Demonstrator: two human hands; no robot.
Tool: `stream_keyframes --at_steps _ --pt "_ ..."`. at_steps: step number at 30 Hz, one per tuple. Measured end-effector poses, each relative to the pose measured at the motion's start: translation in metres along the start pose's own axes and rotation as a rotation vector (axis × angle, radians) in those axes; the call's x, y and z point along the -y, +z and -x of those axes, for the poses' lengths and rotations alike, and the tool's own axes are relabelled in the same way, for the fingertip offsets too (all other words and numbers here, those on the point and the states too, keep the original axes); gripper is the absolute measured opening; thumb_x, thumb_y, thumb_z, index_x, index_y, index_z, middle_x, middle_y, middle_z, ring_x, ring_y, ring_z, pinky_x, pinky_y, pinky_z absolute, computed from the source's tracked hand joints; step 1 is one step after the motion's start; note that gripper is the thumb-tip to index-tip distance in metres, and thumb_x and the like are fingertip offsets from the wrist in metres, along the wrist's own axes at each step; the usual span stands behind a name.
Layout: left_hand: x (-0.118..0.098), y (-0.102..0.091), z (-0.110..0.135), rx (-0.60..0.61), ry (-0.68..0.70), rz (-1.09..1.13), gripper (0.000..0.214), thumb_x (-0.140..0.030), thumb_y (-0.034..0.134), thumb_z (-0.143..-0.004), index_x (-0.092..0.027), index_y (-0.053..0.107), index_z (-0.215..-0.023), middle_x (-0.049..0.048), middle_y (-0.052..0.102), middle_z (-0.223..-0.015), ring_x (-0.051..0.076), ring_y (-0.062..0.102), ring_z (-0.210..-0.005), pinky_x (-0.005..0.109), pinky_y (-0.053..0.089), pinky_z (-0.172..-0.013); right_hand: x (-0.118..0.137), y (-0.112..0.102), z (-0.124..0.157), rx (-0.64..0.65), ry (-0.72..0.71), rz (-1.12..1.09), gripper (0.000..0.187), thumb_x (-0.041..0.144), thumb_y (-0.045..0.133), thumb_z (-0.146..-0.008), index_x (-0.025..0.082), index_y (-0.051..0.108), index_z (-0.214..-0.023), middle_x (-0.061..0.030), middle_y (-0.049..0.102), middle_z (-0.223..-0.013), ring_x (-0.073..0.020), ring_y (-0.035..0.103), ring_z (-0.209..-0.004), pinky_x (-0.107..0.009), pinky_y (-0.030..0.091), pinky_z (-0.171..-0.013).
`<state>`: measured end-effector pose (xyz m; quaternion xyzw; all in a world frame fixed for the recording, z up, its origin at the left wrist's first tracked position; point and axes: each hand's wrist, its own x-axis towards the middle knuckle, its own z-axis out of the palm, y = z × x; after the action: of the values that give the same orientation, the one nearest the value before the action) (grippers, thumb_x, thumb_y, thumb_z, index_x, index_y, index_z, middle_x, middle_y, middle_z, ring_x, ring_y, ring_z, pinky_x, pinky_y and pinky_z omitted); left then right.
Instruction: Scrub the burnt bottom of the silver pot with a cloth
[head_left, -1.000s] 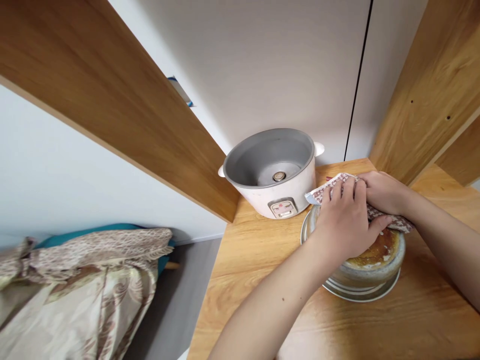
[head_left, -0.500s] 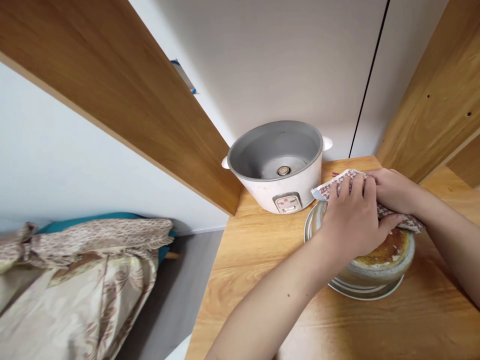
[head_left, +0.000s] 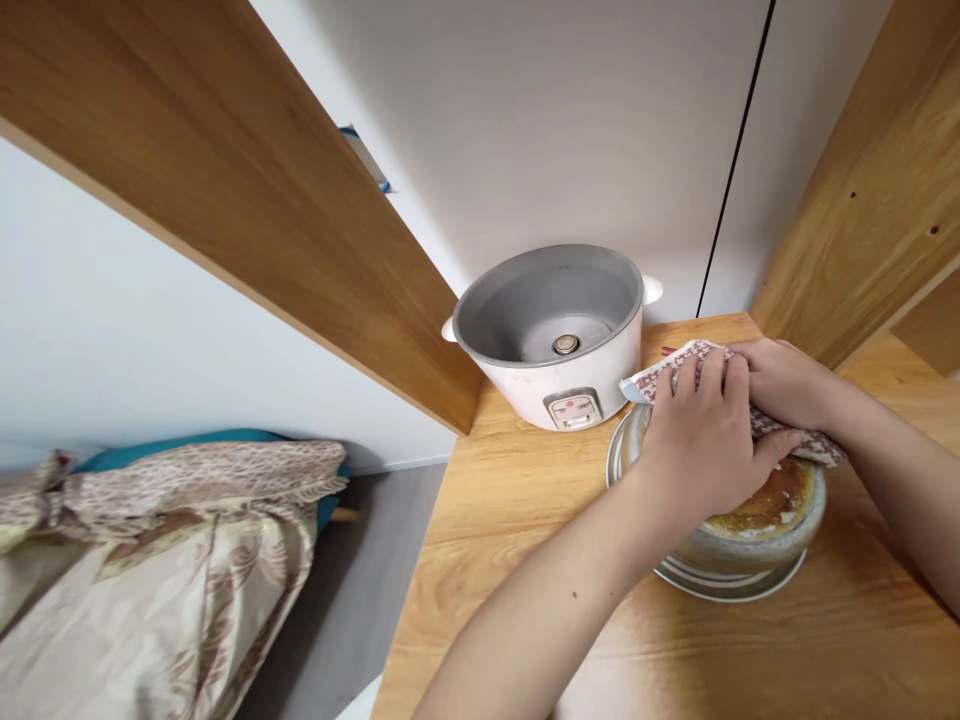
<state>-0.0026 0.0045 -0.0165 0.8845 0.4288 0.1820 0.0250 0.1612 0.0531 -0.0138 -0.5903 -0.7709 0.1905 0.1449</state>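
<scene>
Tabletop (head_left: 525, 520) is seen nearest, with a pot (head_left: 750, 545) standing on it. A cloth (head_left: 679, 368) is pressed on the pot rim by the left hand (head_left: 701, 445) and right hand (head_left: 780, 380), both grips closed on it. Behind, a cooker (head_left: 555, 340) is placed.

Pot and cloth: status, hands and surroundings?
Left hand and right hand both press cloth onto pot. Pot upside down on metal lid. Open cooker close behind, apart from the hands.
</scene>
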Motion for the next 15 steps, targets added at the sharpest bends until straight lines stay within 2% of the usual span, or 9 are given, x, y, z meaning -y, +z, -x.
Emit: stream_keyframes --at_steps 10,15 --pt "0.0008 -0.0004 0.0010 0.003 0.011 0.018 0.076 -0.066 0.048 -0.099 -0.008 0.043 -0.147 0.0195 0.051 -0.150 0.036 0.043 -0.142 0.051 0.032 -0.119 0.0011 -0.0008 -0.0006 0.020 -0.036 0.031 0.030 0.029 0.044 -0.093 0.020 0.072 -0.088 -0.0085 0.079 -0.099 -0.0221 0.067 -0.086 -0.030 0.047 -0.076" --pt "-0.0005 -0.0035 -0.0007 0.045 -0.019 0.039 0.077 -0.067 0.050 -0.097 -0.009 0.042 -0.148 0.0196 0.050 -0.152 0.036 0.042 -0.144 0.052 0.032 -0.120 0.0009 -0.0012 -0.0002 0.029 -0.045 0.124 0.029 0.028 0.044 -0.093 0.021 0.072 -0.091 -0.0086 0.078 -0.100 -0.0226 0.068 -0.088 -0.030 0.045 -0.077"
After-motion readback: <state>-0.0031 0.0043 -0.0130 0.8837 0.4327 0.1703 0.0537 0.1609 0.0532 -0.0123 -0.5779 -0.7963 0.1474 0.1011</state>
